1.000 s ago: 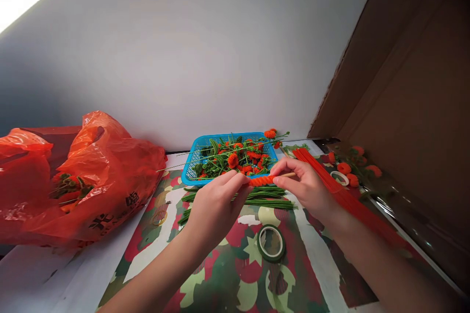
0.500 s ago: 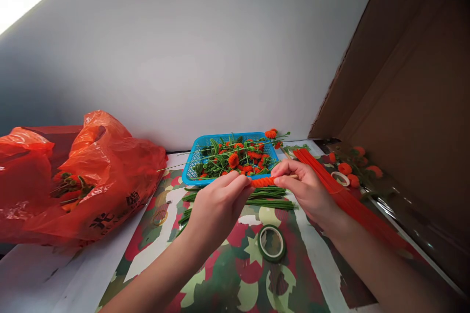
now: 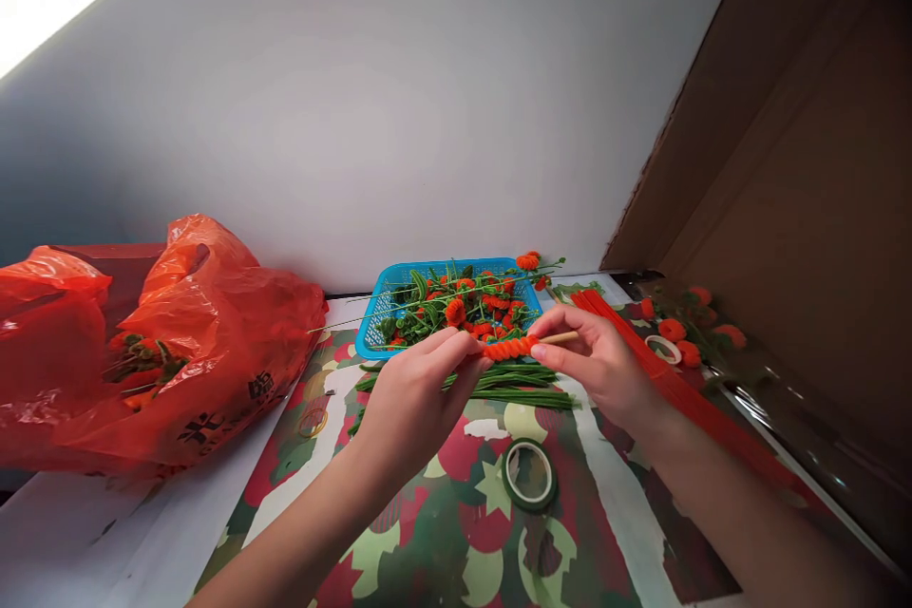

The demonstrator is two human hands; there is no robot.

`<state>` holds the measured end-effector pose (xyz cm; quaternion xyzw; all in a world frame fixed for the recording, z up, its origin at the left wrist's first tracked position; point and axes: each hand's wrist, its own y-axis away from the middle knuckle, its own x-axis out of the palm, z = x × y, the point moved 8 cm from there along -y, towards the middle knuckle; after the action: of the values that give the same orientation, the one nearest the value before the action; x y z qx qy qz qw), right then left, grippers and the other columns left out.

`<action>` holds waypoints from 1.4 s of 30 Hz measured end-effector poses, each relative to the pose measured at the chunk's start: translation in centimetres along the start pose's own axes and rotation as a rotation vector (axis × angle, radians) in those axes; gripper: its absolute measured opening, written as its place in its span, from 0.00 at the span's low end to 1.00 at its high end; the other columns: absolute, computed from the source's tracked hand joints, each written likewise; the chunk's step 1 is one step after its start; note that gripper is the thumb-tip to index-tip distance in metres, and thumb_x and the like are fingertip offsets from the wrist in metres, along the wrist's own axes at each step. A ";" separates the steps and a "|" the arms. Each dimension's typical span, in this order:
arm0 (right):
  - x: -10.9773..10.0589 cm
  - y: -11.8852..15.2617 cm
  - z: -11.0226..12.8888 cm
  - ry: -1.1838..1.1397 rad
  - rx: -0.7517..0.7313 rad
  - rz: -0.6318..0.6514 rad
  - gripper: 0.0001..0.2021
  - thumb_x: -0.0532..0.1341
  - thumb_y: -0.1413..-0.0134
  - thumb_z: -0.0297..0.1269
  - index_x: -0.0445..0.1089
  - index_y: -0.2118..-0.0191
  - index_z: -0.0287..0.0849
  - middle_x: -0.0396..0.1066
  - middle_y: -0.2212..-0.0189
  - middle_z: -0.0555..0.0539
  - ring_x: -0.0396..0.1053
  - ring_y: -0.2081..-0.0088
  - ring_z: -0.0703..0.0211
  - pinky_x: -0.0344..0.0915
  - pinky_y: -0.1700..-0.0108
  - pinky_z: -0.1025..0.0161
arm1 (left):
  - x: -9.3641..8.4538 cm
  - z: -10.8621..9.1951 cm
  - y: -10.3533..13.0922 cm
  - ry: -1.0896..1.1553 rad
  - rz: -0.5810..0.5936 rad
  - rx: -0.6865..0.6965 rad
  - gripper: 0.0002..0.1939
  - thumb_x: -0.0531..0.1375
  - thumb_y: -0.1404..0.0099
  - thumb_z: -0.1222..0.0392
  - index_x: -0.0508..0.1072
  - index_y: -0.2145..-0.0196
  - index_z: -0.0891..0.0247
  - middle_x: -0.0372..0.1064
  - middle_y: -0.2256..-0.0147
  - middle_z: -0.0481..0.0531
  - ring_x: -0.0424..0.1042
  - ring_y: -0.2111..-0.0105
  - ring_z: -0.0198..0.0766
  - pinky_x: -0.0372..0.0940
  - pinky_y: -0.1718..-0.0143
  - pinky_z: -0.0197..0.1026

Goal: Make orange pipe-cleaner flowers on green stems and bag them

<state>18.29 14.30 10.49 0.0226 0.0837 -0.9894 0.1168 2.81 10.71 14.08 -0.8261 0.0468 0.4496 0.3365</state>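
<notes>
An orange pipe cleaner point(image 3: 509, 349) is wound in a tight coil around a thin wooden stick point(image 3: 560, 338). My left hand point(image 3: 420, 389) pinches the coil's left end between thumb and fingers. At the coil's right end, the thumb and fingertips of my right hand point(image 3: 598, 356) close on it, and the bare stick pokes out to the right between them. Both hands hold the stick roughly level above a bundle of green pipe cleaner stems point(image 3: 517, 385). Nearer to me on the patterned table covering lies a roll of green tape point(image 3: 529, 475).
Behind my hands a blue basket point(image 3: 367, 328) holds orange flowers and green stems. A red plastic bag point(image 3: 235, 323) with more flowers stands at left. Long orange pipe cleaners point(image 3: 641, 351) lie at right, beside a white roll point(image 3: 663, 350) and orange flowers point(image 3: 672, 331). A cardboard wall point(image 3: 798, 142) rises at right.
My right fingers have opened slightly and shifted, so more of the wooden stick shows. More of the orange coil is visible between my hands. The view has moved slightly.
</notes>
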 end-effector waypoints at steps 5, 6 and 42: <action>-0.1 0.2 0.4 0.025 -0.051 0.014 0.08 0.66 0.53 0.38 0.67 0.68 0.44 0.66 0.66 0.50 0.68 0.69 0.63 0.64 0.76 0.69 | -0.1 0.1 -0.1 0.009 -0.001 0.003 0.07 0.52 0.32 0.61 0.66 0.68 0.61 0.67 0.73 0.46 0.65 0.76 0.32 0.57 0.75 0.34; -0.1 0.2 0.6 0.040 -0.069 0.012 0.08 0.66 0.52 0.38 0.67 0.68 0.44 0.66 0.66 0.50 0.68 0.68 0.63 0.66 0.74 0.69 | -0.1 0.1 -0.1 0.010 -0.001 0.001 0.07 0.52 0.32 0.60 0.66 0.67 0.61 0.67 0.73 0.46 0.65 0.76 0.32 0.57 0.75 0.34; 0.9 1.2 4.4 0.682 -0.430 0.091 0.12 0.61 0.53 0.17 0.64 0.69 0.43 0.67 0.69 0.52 0.65 0.66 0.64 0.65 0.65 0.67 | 1.5 0.0 0.0 -0.069 0.157 0.006 0.12 0.49 0.31 0.60 0.66 0.71 0.62 0.63 0.76 0.45 0.61 0.77 0.32 0.52 0.77 0.34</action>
<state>17.62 12.18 14.58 0.3280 0.3217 -0.8789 0.1281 3.69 11.07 12.85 -0.8030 0.1011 0.5027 0.3039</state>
